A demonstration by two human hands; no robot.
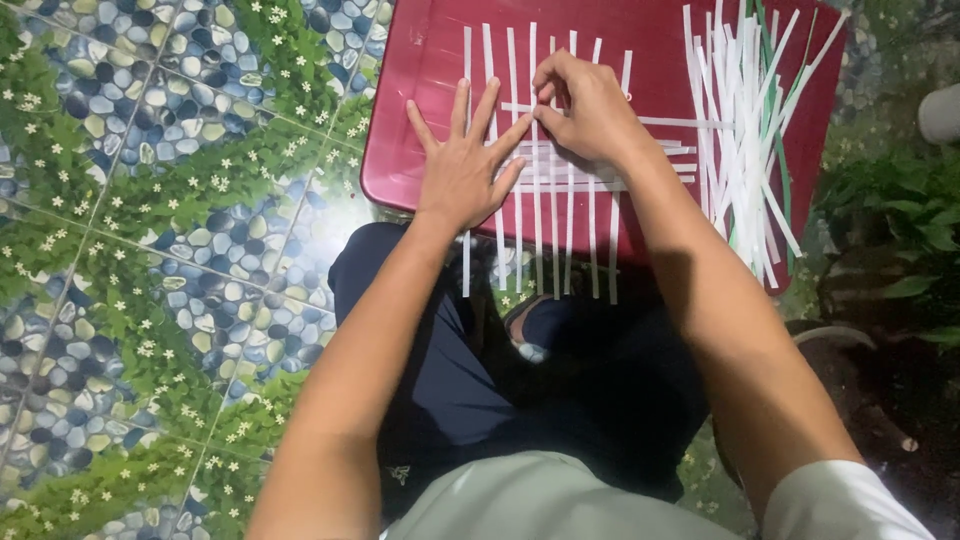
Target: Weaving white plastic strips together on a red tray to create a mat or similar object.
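A red plastic board (420, 60) lies on my lap's far side, over the tiled floor. On it several white paper strips (545, 215) run lengthwise, with a few horizontal strips woven across them near the middle. My left hand (462, 165) lies flat with fingers spread, pressing the left part of the weave. My right hand (585, 105) pinches a horizontal white strip (680, 123) at the upper part of the weave, fingers curled.
A loose pile of white and green strips (745, 140) lies on the board's right side. The floor (150, 250) has pebble-and-leaf patterned tiles. Green plants (900, 215) and a dark pot rim (830, 335) stand at the right. My dark trousers (470, 390) fill the lower middle.
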